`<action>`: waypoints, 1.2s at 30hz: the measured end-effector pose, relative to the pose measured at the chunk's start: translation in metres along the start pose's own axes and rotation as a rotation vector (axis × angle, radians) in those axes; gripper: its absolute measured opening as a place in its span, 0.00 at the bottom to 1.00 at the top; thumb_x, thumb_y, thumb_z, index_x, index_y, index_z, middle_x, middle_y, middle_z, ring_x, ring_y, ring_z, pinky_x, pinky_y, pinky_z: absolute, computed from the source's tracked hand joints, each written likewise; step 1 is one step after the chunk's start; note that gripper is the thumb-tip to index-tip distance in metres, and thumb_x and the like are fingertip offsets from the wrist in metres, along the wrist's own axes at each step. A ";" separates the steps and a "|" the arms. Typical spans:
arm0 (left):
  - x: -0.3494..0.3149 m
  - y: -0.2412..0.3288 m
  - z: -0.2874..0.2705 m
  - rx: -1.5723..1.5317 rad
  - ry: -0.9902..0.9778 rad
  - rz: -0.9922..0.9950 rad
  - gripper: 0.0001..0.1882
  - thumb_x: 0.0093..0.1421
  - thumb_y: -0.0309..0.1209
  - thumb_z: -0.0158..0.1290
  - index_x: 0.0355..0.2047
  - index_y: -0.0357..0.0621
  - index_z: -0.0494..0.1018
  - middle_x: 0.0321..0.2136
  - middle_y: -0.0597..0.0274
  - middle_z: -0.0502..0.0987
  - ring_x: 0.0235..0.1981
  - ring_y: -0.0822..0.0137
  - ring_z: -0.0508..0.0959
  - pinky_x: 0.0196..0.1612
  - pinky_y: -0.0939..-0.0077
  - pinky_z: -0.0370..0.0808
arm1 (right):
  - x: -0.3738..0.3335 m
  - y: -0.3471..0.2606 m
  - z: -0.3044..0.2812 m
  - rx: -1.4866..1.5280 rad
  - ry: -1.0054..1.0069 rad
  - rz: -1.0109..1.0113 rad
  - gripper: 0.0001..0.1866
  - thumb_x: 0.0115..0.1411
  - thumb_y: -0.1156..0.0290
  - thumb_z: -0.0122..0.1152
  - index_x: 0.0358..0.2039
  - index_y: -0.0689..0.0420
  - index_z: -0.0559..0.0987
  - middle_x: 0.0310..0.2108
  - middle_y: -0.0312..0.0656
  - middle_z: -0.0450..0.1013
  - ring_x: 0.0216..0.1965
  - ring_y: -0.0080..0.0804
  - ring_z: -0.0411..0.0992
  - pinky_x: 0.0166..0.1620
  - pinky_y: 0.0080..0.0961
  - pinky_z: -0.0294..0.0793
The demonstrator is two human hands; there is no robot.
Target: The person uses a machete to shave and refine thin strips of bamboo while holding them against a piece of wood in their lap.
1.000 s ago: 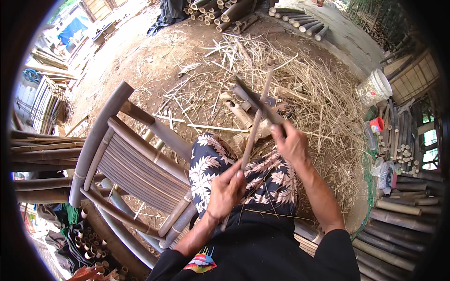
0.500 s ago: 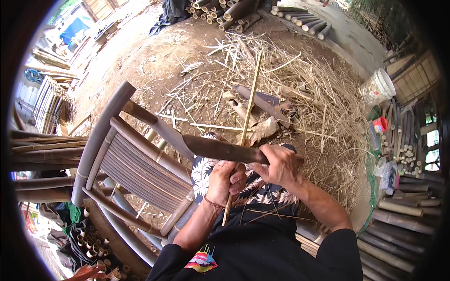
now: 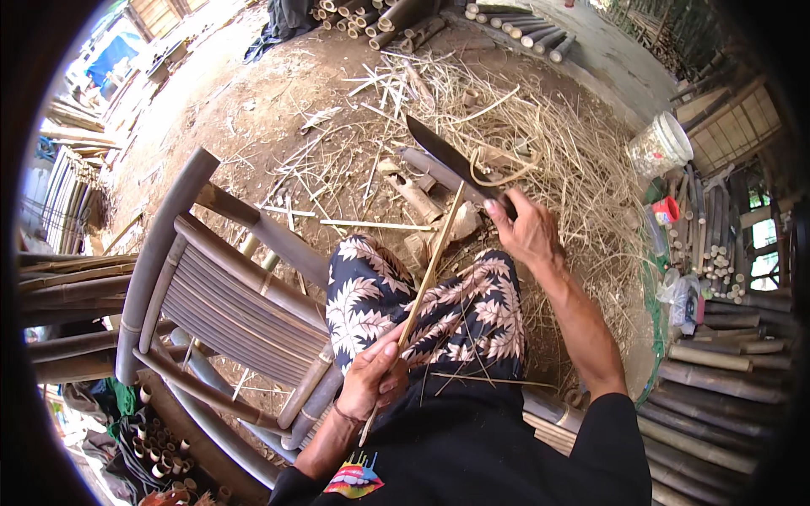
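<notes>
Knife work on one bamboo strip, mid-stroke by the look of it. Left hand (image 3: 374, 377) is clenched around the lower part of the thin bamboo strip (image 3: 424, 278), near the lap; the strip runs up and away from that hand, across the patterned trousers (image 3: 422, 308), toward the right hand. Right hand (image 3: 527, 232) is wrapped tight on the handle of a long dark knife (image 3: 447, 160), blade pointing away up-left from the knuckles. The strip's far end meets the blade close to the handle, just left of the right hand; exact contact too small to confirm.

Progress, judged from the scene:
- Done: plenty. Thick litter of shavings (image 3: 557, 160) and short offcuts (image 3: 422, 198) on the ground beyond both hands.
- In hand: this strip looks slim and fairly even, so probably late trimming.
- Left: cannot tell how many more passes.

Bamboo chair (image 3: 211, 295) lies just left of the left hand.
</notes>
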State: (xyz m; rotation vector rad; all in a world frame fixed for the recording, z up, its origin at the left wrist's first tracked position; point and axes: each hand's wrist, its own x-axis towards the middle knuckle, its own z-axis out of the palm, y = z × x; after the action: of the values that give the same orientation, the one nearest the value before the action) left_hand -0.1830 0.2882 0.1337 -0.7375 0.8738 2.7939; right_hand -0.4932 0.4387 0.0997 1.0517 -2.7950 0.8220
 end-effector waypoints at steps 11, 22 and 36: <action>0.008 0.006 0.004 -0.022 0.052 0.051 0.26 0.68 0.39 0.45 0.63 0.44 0.60 0.14 0.71 0.61 0.08 0.81 0.56 0.10 0.87 0.52 | 0.005 0.009 -0.012 0.121 0.122 0.062 0.31 0.67 0.39 0.35 0.28 0.54 0.73 0.12 0.28 0.59 0.10 0.16 0.56 0.10 0.21 0.55; 0.040 0.014 0.025 0.497 0.100 0.293 0.22 0.70 0.41 0.42 0.57 0.40 0.68 0.13 0.72 0.64 0.08 0.81 0.61 0.11 0.87 0.57 | -0.020 -0.050 0.021 0.041 0.258 -0.409 0.32 0.62 0.32 0.38 0.22 0.51 0.67 0.13 0.31 0.64 0.10 0.22 0.59 0.13 0.26 0.61; -0.134 0.082 -0.167 0.390 1.045 1.056 0.12 0.66 0.35 0.52 0.42 0.39 0.71 0.24 0.69 0.70 0.24 0.81 0.68 0.27 0.86 0.64 | 0.019 0.031 0.012 0.770 -0.096 0.435 0.24 0.67 0.42 0.42 0.25 0.49 0.66 0.13 0.27 0.57 0.12 0.16 0.57 0.16 0.15 0.59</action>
State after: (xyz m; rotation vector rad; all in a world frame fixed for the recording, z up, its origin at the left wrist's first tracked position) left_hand -0.0180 0.1299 0.1210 -2.2142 2.4683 2.5231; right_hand -0.5255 0.4409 0.0797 0.4979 -2.8595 2.0491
